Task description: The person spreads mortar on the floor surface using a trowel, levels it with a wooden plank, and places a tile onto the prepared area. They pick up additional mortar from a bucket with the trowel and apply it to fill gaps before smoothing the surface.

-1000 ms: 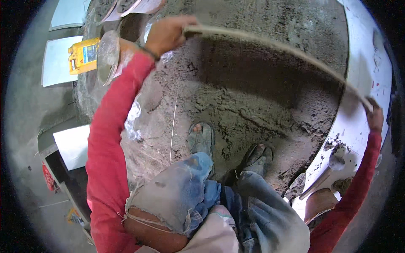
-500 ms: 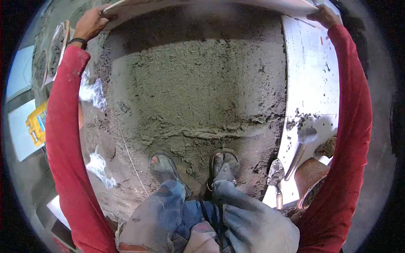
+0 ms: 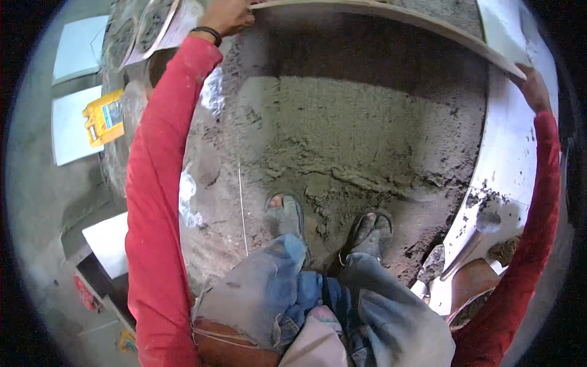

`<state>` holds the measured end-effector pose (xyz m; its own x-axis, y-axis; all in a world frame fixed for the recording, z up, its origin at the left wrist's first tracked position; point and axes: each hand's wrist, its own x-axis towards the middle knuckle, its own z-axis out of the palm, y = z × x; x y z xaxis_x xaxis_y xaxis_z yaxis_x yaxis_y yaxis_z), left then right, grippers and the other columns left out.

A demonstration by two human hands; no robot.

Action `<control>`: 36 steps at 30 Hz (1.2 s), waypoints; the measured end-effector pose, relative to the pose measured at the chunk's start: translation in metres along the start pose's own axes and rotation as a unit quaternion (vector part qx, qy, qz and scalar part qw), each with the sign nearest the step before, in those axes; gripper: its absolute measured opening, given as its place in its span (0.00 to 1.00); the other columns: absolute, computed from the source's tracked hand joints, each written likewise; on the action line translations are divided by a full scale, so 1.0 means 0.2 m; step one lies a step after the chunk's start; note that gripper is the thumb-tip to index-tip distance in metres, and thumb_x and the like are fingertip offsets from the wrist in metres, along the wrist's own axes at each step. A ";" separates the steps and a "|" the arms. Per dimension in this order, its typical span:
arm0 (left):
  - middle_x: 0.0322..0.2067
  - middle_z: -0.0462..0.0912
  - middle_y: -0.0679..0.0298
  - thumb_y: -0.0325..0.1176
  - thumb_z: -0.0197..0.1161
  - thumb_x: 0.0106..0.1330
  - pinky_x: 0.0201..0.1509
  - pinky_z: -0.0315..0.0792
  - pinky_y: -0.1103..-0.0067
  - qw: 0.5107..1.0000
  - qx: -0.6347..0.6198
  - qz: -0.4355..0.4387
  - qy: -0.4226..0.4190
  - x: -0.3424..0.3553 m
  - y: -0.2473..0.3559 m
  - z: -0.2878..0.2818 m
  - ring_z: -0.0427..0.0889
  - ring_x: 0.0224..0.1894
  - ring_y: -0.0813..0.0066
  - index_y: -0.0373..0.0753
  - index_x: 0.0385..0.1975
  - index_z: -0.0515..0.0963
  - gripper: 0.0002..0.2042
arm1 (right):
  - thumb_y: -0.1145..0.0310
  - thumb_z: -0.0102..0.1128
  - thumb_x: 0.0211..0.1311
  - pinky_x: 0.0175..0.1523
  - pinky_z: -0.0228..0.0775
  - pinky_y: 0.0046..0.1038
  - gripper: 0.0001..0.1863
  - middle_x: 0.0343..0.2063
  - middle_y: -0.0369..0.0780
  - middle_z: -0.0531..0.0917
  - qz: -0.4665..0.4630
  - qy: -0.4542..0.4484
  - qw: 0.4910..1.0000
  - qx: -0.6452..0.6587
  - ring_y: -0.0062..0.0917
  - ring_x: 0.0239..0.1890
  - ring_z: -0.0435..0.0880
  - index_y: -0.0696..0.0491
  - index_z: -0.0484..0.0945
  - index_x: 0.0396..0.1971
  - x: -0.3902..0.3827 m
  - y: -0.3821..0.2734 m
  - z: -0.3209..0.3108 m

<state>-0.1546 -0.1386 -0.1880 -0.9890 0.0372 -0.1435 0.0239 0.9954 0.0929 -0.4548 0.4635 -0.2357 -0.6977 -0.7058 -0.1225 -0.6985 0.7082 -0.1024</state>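
Note:
A wide, thin, pale slab like a large floor tile [image 3: 466, 41] stretches between my hands at the far edge of the view, its near edge facing me. My left hand [image 3: 226, 16] is closed on its left end, and my right hand [image 3: 534, 89] grips the right corner. Below the slab lies a bed of wet grey mortar [image 3: 361, 131], ridged near my feet, with a dark shadow across its far part. White tiles [image 3: 510, 122] spotted with mortar run along the right side. Most of the slab's face is out of sight.
On the right tiles rest a trowel [image 3: 433, 263], a mallet [image 3: 486, 223] and a brown bucket [image 3: 474, 281]. Left are a yellow container [image 3: 104, 118], crumpled plastic [image 3: 189, 196], a thin string [image 3: 241, 202] and white panels [image 3: 76, 49]. My sandaled feet stand at the mortar's near edge.
The view has swung leftward, so the scene sits farther right. The slab now slants down toward its right end. Both hands keep hold of it.

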 end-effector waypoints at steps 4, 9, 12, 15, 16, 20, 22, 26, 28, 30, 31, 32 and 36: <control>0.42 0.84 0.56 0.27 0.63 0.54 0.51 0.75 0.68 0.999 0.010 -0.002 -0.034 -0.39 0.18 0.07 0.83 0.45 0.54 0.45 0.47 0.80 0.18 | 0.65 0.64 0.62 0.47 0.74 0.29 0.13 0.35 0.47 0.87 0.044 -0.023 0.995 0.085 0.27 0.39 0.86 0.57 0.83 0.42 -0.34 -0.18 0.02; 0.43 0.84 0.59 0.19 0.62 0.47 0.51 0.77 0.70 0.995 -0.090 -0.029 0.021 -0.91 0.50 0.20 0.83 0.45 0.57 0.47 0.48 0.80 0.24 | 0.75 0.62 0.55 0.53 0.74 0.33 0.18 0.47 0.44 0.84 0.053 -0.083 0.993 0.069 0.38 0.49 0.83 0.52 0.82 0.48 -0.86 -0.34 0.03; 0.44 0.84 0.55 0.23 0.65 0.48 0.52 0.76 0.69 0.993 -0.101 -0.060 0.000 -1.08 0.69 0.18 0.83 0.48 0.55 0.45 0.47 0.80 0.23 | 0.77 0.63 0.47 0.58 0.71 0.37 0.23 0.48 0.43 0.84 0.037 -0.063 0.997 0.029 0.37 0.51 0.82 0.51 0.83 0.48 -1.18 -0.38 0.11; 0.45 0.83 0.55 0.24 0.66 0.48 0.52 0.76 0.68 0.989 -0.129 -0.065 0.014 -1.28 0.80 0.22 0.83 0.48 0.55 0.45 0.47 0.80 0.22 | 0.79 0.61 0.48 0.60 0.69 0.39 0.22 0.46 0.41 0.85 -0.037 -0.016 0.999 -0.030 0.38 0.50 0.82 0.51 0.83 0.47 -1.37 -0.59 0.04; 0.44 0.84 0.55 0.24 0.66 0.47 0.51 0.76 0.67 0.988 -0.130 -0.078 -0.023 -1.37 0.81 0.24 0.83 0.47 0.54 0.46 0.47 0.80 0.22 | 0.82 0.59 0.46 0.61 0.68 0.39 0.23 0.46 0.42 0.85 -0.003 -0.056 0.998 0.006 0.39 0.51 0.81 0.51 0.84 0.47 -1.40 -0.63 0.04; 0.45 0.84 0.55 0.24 0.67 0.45 0.51 0.77 0.67 0.978 -0.133 -0.079 -0.138 -1.43 0.87 0.13 0.83 0.47 0.55 0.46 0.47 0.80 0.24 | 0.86 0.58 0.43 0.60 0.70 0.38 0.25 0.45 0.42 0.85 0.049 -0.140 0.987 0.068 0.39 0.49 0.82 0.52 0.85 0.44 -1.36 -0.69 -0.03; 0.45 0.84 0.56 0.24 0.67 0.43 0.52 0.77 0.67 0.976 -0.151 -0.080 -0.138 -1.30 0.82 0.03 0.83 0.48 0.56 0.46 0.46 0.81 0.25 | 0.83 0.61 0.47 0.56 0.72 0.37 0.20 0.42 0.43 0.86 0.005 -0.102 0.993 0.062 0.39 0.47 0.82 0.52 0.85 0.42 -1.24 -0.64 -0.05; 0.44 0.85 0.60 0.22 0.64 0.45 0.46 0.79 0.69 0.995 -0.095 -0.029 0.009 -0.82 0.49 -0.06 0.85 0.44 0.56 0.48 0.46 0.82 0.24 | 0.77 0.66 0.48 0.56 0.70 0.36 0.20 0.42 0.43 0.85 0.014 -0.021 1.000 0.000 0.39 0.46 0.81 0.50 0.84 0.45 -0.81 -0.35 -0.07; 0.44 0.85 0.59 0.23 0.64 0.49 0.46 0.79 0.67 0.998 -0.044 -0.002 0.041 -0.50 0.27 -0.15 0.84 0.42 0.54 0.50 0.48 0.80 0.23 | 0.75 0.67 0.52 0.53 0.71 0.37 0.19 0.43 0.45 0.83 -0.033 0.059 0.998 0.015 0.43 0.44 0.81 0.52 0.81 0.47 -0.43 -0.05 -0.01; 0.41 0.85 0.55 0.26 0.63 0.51 0.45 0.79 0.65 0.987 0.049 0.052 0.146 -0.16 0.02 -0.16 0.84 0.40 0.53 0.52 0.49 0.80 0.23 | 0.62 0.67 0.59 0.48 0.74 0.39 0.19 0.44 0.49 0.83 -0.028 0.135 0.988 -0.068 0.46 0.44 0.83 0.55 0.79 0.48 0.04 0.24 0.05; 0.44 0.84 0.55 0.25 0.61 0.50 0.49 0.77 0.65 0.992 0.078 -0.018 0.095 0.00 -0.03 -0.19 0.82 0.44 0.52 0.49 0.51 0.79 0.24 | 0.56 0.67 0.59 0.49 0.73 0.39 0.24 0.43 0.50 0.84 0.010 0.120 0.990 -0.079 0.46 0.45 0.83 0.55 0.78 0.50 0.25 0.24 0.01; 0.46 0.83 0.54 0.24 0.59 0.49 0.52 0.75 0.64 0.989 0.112 -0.086 0.038 0.15 -0.04 -0.25 0.81 0.48 0.51 0.46 0.53 0.77 0.26 | 0.52 0.68 0.58 0.50 0.73 0.39 0.26 0.42 0.51 0.84 -0.008 0.191 0.978 -0.084 0.46 0.44 0.84 0.55 0.78 0.50 0.43 0.19 0.04; 0.31 0.85 0.52 0.40 0.62 0.62 0.37 0.74 0.62 0.974 0.098 -0.194 0.059 0.58 -0.12 -0.26 0.84 0.34 0.53 0.54 0.44 0.84 0.11 | 0.48 0.67 0.57 0.49 0.73 0.37 0.26 0.42 0.51 0.85 0.036 0.186 0.980 -0.059 0.42 0.44 0.85 0.54 0.81 0.46 0.95 0.37 -0.06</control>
<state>-0.2769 -0.1622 -0.1561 -0.9389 -0.3437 -0.0156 -0.3385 0.9310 -0.1368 -0.6419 0.3820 -0.2543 -0.7397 -0.6264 0.2457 -0.6440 0.7649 0.0111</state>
